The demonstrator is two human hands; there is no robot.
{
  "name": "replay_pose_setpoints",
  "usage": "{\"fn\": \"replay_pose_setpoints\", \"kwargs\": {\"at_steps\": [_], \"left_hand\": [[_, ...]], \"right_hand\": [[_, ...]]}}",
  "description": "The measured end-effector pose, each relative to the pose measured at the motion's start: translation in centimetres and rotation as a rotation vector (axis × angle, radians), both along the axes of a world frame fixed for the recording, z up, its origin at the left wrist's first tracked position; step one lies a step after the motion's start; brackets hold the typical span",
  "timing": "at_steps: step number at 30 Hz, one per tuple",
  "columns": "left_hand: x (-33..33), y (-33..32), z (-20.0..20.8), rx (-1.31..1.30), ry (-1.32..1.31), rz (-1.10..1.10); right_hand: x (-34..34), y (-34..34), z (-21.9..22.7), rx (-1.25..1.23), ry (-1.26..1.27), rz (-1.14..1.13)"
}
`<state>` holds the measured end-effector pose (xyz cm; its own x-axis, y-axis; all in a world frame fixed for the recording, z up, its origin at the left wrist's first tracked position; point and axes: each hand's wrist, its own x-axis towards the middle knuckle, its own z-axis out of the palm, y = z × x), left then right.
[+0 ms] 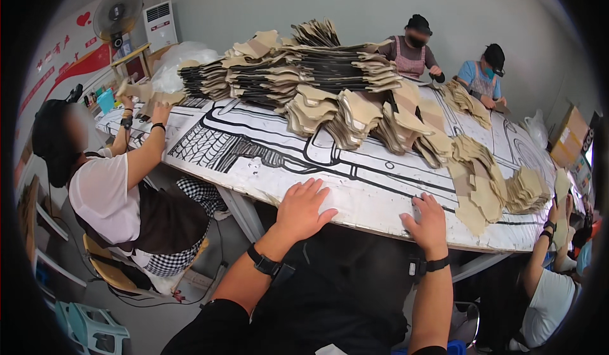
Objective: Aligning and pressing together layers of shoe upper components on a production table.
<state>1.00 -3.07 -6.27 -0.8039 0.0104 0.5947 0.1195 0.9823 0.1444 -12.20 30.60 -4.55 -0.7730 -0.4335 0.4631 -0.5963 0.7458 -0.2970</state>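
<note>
My left hand (303, 210) lies flat on the near edge of the table, fingers spread and nothing in it. To its right, my right hand (428, 224) also rests on the edge with its fingers apart, holding nothing. Under both is a white table top (374, 210) drawn over with thick black lines. Beyond my hands rise piles of flat cut pieces, beige on one face and dark on the other (330, 66). A nearer row of beige cut pieces (349, 117) fans toward me. More beige pieces (476, 187) lie to the right of my right hand.
A person (104, 190) at the left handles beige pieces. Two people (409, 54) (485, 76) work at the far side, and another person's arm (539, 272) shows at the right. A floor fan (118, 16), teal stools (95, 329) and a cardboard box (569, 136) stand around the table.
</note>
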Motion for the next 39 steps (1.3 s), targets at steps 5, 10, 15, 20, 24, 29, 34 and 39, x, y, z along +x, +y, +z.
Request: {"fn": "replay_pose_setpoints", "kwargs": {"at_steps": [5,10,15,20,24,29,34,39], "left_hand": [[0.8,0.3,0.0,-0.034,0.084,-0.018],[1.3,0.2,-2.1,0.023,0.192,-0.044],[2.5,0.9,-3.2,0.012,0.286,-0.047],[2.6,0.8,-3.4,0.006,0.275,-0.041],[2.5,0.9,-3.6,0.011,0.282,-0.035],[2.4,0.8,-3.8,0.017,0.288,-0.042],[2.6,0.9,-3.5,0.014,0.27,-0.029],[2.7,1.0,-3.4,0.014,0.269,-0.034]], "right_hand": [[-0.2,0.2,-0.2,0.006,-0.005,-0.007],[-0.1,-0.1,-0.1,-0.001,-0.018,-0.011],[0.2,0.1,0.1,0.01,0.009,-0.015],[-0.1,-0.1,0.0,0.007,0.036,-0.004],[-0.2,0.1,-0.3,0.013,-0.011,-0.016],[-0.5,0.3,-0.4,0.006,0.015,0.006],[-0.3,0.1,-0.3,-0.003,0.007,-0.009],[-0.4,0.3,-0.4,-0.008,0.009,-0.001]]}}
